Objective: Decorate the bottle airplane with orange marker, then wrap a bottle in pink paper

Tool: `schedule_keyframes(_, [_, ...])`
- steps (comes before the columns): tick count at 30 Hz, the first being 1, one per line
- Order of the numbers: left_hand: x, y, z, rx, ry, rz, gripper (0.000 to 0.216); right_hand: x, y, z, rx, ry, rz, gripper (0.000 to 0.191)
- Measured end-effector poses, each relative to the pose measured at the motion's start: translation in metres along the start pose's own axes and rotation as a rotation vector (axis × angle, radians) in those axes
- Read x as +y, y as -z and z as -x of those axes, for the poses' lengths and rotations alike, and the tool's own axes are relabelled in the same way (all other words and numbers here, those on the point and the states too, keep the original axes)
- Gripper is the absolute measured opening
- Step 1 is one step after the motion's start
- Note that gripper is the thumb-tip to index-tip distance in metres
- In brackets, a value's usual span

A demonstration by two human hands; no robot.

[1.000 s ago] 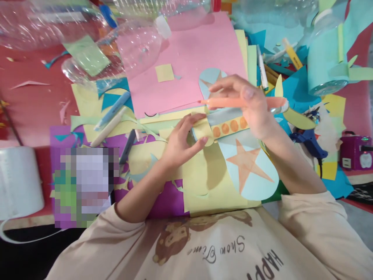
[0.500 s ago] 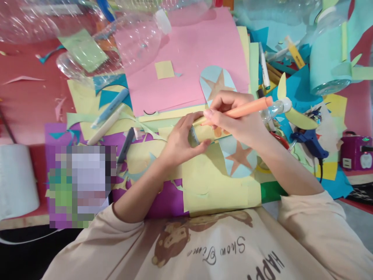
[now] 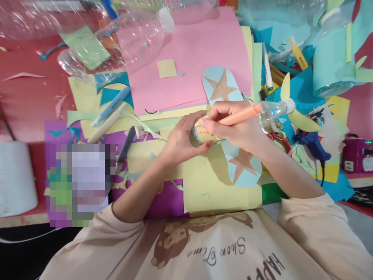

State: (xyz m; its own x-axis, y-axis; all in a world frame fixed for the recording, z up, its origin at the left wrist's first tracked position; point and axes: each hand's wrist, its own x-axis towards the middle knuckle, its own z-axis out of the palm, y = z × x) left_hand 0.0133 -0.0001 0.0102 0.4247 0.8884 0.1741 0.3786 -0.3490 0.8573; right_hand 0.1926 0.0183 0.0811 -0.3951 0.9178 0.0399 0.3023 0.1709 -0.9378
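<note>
Orange marker (image 3: pixel 240 115) pinched in the right hand (image 3: pixel 240 128), tip at the yellow paper band (image 3: pixel 206 137) around a plastic bottle (image 3: pixel 271 111).
The bottle lies crosswise before the person, base end gripped between the left hand's (image 3: pixel 182 136) thumb and fingers, white cap (image 3: pixel 289 105) pointing right, beyond the right hand.

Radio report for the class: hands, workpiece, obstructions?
Left hand around base of clear plastic bottle. Right hand holding cylindrical orange marker over pale-yellow paper wrap, partly hiding the bottle.
</note>
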Motion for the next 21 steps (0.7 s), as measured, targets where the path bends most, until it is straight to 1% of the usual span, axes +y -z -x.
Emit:
schedule_keyframes(2, [-0.0013, -0.0002, -0.0002, 0.008, -0.016, -0.005, 0.061, 0.0006, -0.0002, 0.0005, -0.015, 0.004, 0.018, 0.036])
schedule_keyframes(8, [-0.0009, -0.0004, -0.0006, 0.007, -0.014, -0.018, 0.052, 0.0, -0.0011, 0.0012, -0.033, 0.009, 0.063, 0.034])
schedule_keyframes(14, [-0.0008, -0.0004, -0.0002, 0.01, -0.018, -0.031, 0.054, -0.0006, -0.0012, 0.0003, -0.049, 0.022, 0.072, 0.034])
schedule_keyframes(21, [0.0, 0.0012, 0.0001, -0.002, -0.022, -0.036, 0.059, -0.0018, -0.0003, 0.0006, -0.014, 0.017, 0.056, 0.032])
